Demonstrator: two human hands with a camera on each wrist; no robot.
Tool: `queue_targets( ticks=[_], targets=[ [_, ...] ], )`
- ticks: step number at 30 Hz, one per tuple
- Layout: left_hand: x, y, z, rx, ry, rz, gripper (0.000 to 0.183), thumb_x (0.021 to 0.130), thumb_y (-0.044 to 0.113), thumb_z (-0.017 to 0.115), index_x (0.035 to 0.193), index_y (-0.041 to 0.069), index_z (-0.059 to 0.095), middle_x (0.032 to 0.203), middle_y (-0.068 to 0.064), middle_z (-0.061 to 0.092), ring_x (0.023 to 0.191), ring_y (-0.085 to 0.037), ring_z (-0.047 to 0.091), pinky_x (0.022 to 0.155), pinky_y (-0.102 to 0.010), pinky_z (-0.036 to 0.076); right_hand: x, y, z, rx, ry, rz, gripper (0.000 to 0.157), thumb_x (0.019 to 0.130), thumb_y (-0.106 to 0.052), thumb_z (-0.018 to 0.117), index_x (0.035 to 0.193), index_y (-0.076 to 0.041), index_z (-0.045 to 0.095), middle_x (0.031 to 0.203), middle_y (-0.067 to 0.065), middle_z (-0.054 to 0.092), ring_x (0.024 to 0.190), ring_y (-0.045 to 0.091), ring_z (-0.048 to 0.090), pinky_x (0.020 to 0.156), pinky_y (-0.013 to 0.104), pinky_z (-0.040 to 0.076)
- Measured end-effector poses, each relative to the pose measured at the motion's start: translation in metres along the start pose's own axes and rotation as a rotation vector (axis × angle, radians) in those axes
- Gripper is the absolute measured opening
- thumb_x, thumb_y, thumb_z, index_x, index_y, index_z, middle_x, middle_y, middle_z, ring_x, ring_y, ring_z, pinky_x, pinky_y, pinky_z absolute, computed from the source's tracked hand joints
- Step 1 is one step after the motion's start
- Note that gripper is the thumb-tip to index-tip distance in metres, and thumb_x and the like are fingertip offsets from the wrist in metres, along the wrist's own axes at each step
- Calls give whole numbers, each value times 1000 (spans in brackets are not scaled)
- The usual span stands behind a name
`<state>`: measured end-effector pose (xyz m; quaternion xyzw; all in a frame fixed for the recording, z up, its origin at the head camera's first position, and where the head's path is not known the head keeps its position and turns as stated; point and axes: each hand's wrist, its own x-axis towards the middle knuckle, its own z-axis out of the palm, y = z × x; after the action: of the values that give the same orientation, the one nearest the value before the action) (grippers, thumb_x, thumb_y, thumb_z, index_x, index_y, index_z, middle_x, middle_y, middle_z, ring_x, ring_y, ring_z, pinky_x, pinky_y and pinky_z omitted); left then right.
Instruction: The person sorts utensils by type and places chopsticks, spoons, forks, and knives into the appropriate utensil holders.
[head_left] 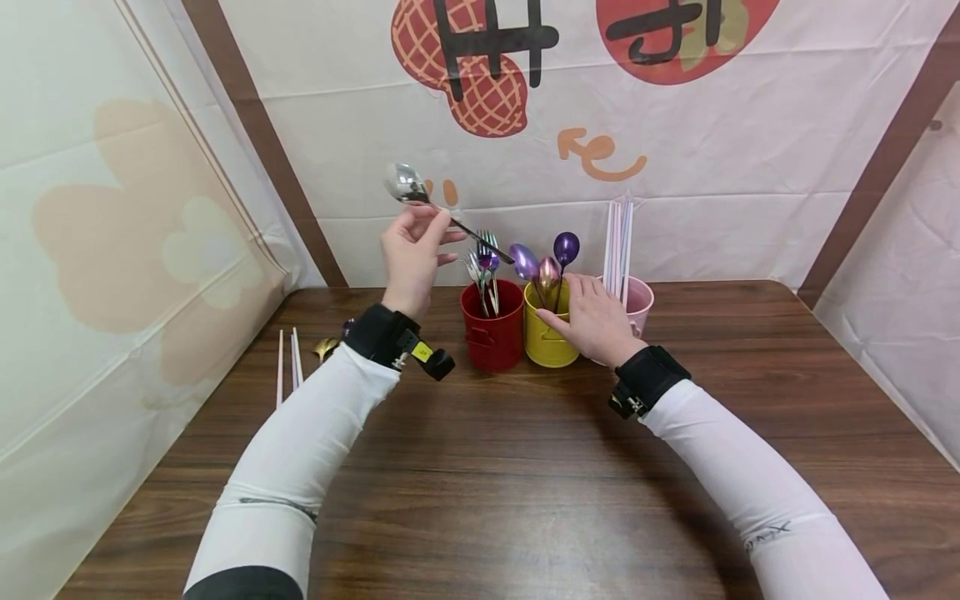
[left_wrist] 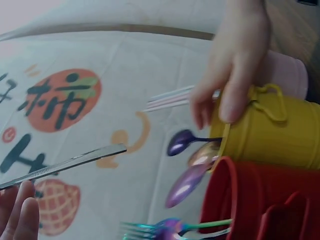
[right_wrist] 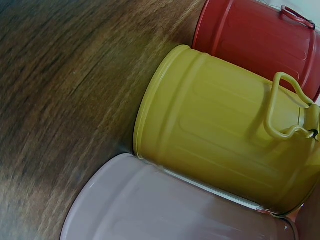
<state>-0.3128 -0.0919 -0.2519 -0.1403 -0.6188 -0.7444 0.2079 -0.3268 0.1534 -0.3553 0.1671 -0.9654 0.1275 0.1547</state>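
My left hand [head_left: 412,254] pinches a silver spoon [head_left: 427,200] by its handle, raised above the red bucket. The spoon's bowl points up and left, and its handle end slants down toward the yellow bucket. With thumb and fingers spread around the rim, my right hand [head_left: 596,321] grips the yellow bucket [head_left: 551,346] from the right. Purple and rose-gold spoons, among them a dark purple spoon [head_left: 566,248], stand bowl up in it. Forks [head_left: 483,250] stand in the red bucket [head_left: 495,342] beside it. In the left wrist view the handle of the held spoon [left_wrist: 75,162] shows.
A pink bucket [head_left: 640,304] with pale chopsticks [head_left: 618,242] stands right of the yellow one, partly behind my right hand. Chopsticks [head_left: 281,367] and a gold spoon [head_left: 325,347] lie at the table's left, partly hidden by my left arm. A printed cloth [head_left: 337,125] hangs behind the wooden table [head_left: 480,500].
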Motion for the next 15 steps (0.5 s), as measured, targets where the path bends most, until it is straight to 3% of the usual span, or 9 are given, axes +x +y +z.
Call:
queue_targets(
  ticks=[6,10,15],
  targets=[
    [0,-21,21,101,-71,13,14,95,7,62,102,-6,60,103,-22,69,80,-25,70,58,-23,54,1,0,0,-2,2,-4,83,93,-64,44,141,4,36,138,24,44,131,36,38,110,47,29],
    [-1,-35,30,190,-108,20,15,95,7,63,102,-6,62,102,-21,69,83,-30,69,60,-23,54,0,0,0,-4,8,0,84,93,-64,44,140,4,36,137,24,45,130,36,39,110,47,30],
    [0,-53,36,335,-182,-61,17,94,10,65,104,-4,64,98,-16,70,82,-26,69,64,-29,55,-1,-1,-1,-5,19,-4,83,94,-63,45,139,5,37,135,25,46,129,36,40,109,48,31]
  ],
)
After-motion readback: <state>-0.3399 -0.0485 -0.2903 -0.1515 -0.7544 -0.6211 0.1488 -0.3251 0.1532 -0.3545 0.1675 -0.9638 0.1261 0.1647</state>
